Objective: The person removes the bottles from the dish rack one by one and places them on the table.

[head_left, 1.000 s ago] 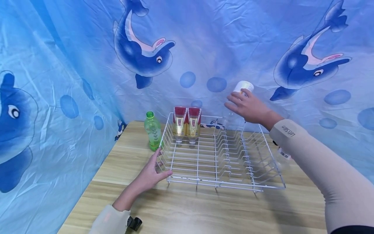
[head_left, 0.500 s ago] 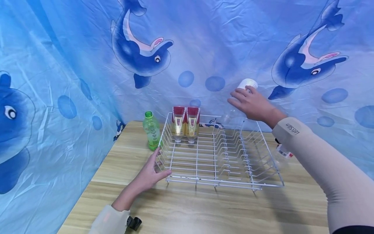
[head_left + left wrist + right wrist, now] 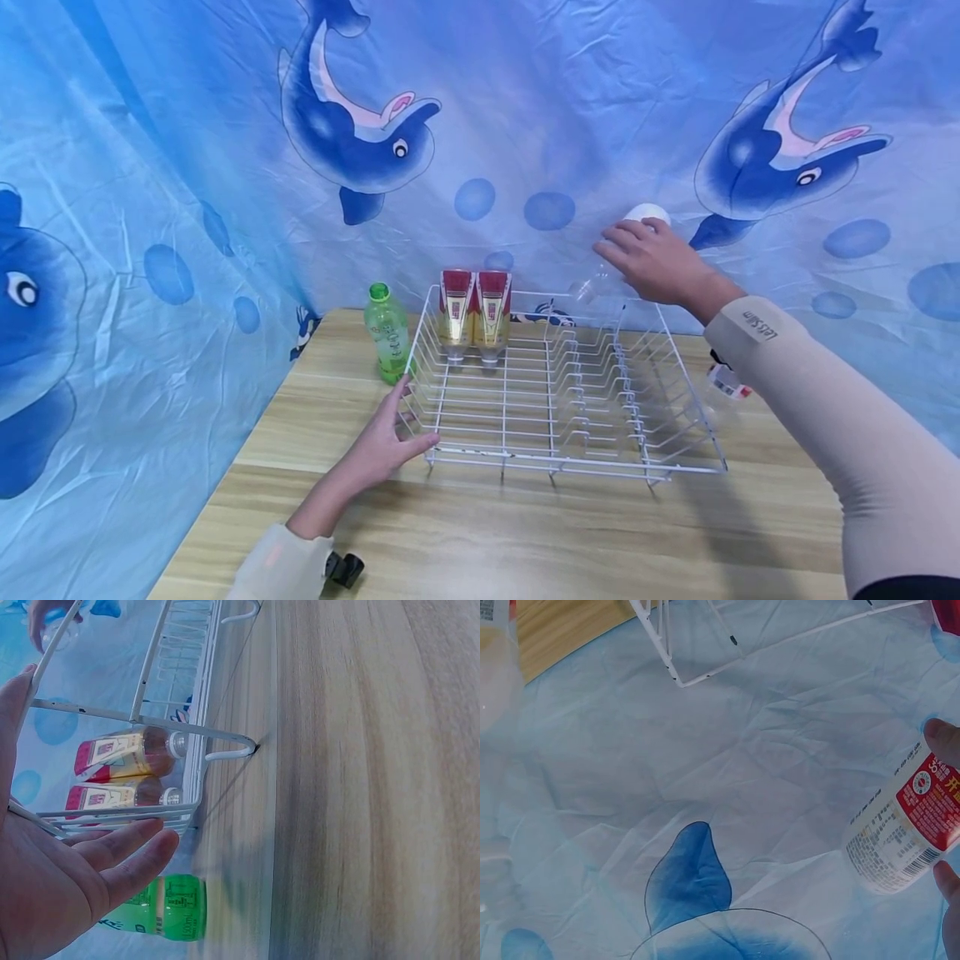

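Observation:
My right hand (image 3: 651, 265) grips a plastic bottle (image 3: 900, 832) with a red and white label. It is held neck down and tilted, its white base up and its clear neck (image 3: 588, 287) over the back right of a white wire dish rack (image 3: 528, 457). My left hand (image 3: 386, 446) rests at the rack's front left corner, thumb on the front rim and fingers at the left side. In the left wrist view its fingers (image 3: 139, 862) lie fairly straight. Two bottles with red and gold labels (image 3: 474, 317) stand neck down in the rack's back left.
An uncapped green bottle (image 3: 388, 333) stands left of the rack on the wooden table (image 3: 480, 533). Another clear bottle (image 3: 727, 385) is right of the rack, partly behind my right sleeve. A blue dolphin-print sheet (image 3: 525, 125) hangs right behind the table.
My right hand has moved slightly right with the bottle, whose tilt has changed so that the base lies farther right. The left hand stays at the rack's corner.

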Available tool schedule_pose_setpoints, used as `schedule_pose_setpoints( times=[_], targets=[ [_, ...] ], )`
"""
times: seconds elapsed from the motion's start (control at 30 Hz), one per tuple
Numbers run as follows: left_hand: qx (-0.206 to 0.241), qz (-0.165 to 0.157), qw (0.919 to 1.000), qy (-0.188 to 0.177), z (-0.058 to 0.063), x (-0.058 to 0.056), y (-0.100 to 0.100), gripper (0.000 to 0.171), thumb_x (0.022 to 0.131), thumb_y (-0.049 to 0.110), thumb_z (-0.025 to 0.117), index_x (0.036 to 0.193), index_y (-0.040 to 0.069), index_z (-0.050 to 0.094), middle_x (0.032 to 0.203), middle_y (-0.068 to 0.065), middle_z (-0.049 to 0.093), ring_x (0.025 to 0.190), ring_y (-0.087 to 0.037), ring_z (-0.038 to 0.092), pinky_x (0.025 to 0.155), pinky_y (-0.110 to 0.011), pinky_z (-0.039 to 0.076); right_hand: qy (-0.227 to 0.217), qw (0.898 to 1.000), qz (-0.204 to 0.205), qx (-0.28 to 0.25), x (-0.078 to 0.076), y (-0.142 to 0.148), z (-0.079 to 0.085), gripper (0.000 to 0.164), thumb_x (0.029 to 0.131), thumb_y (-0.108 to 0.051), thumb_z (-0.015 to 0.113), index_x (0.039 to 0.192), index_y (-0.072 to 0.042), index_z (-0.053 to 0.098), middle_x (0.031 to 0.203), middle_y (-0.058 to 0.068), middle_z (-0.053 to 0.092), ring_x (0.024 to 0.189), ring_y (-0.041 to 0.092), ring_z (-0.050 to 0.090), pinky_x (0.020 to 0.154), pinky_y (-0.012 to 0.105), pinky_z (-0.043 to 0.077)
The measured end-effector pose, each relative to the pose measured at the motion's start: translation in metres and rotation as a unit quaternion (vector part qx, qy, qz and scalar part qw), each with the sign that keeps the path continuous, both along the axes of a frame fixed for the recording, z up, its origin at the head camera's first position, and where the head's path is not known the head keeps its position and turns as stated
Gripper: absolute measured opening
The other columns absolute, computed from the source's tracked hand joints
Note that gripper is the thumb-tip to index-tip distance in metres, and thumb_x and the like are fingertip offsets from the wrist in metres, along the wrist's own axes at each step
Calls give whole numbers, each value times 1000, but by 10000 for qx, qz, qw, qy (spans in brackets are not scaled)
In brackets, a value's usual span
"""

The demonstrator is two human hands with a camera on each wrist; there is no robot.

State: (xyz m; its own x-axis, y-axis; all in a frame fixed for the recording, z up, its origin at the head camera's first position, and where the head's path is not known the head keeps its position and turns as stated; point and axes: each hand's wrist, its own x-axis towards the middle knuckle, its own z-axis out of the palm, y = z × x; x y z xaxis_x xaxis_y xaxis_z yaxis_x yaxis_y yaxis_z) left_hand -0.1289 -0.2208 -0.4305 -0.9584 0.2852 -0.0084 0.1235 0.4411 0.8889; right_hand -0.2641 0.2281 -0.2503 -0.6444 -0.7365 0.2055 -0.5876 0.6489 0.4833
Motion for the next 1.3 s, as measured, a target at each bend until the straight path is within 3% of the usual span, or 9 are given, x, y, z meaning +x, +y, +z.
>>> schedule_pose_setpoints(
  times=[0.17,0.73,1.0,1.3],
  targets=[
    [-62,20,10000,30,-1,0,0,114,84,38,83,163,15,5,163,-21,21,132,-47,47,97,-50,53,-81,9998,-116,-129,-1,5,1,69,84,-17,82,144,-3,50,143,24,51,132,45,45,101,65,43],
    [-140,15,9999,60,-1,-3,0,112,86,34,82,164,17,3,164,-20,19,134,-48,43,105,-58,43,-431,9968,-537,-408,0,16,1,72,86,-19,80,147,0,45,145,25,49,135,45,42,109,64,35],
    [15,-30,10000,-54,1,-4,1,112,86,33,82,163,17,3,164,-20,18,134,-48,44,99,-52,51,-615,9938,-791,-485,1,21,0,73,87,-22,79,147,2,44,146,26,47,135,46,42,110,64,34],
    [-76,18,9999,-102,0,-4,0,118,81,46,83,164,19,2,165,-17,18,134,-45,45,101,-52,50,-603,9925,-920,-525,0,25,0,74,87,-26,79,145,4,45,143,28,49,132,47,45,108,64,37]
  ],
)
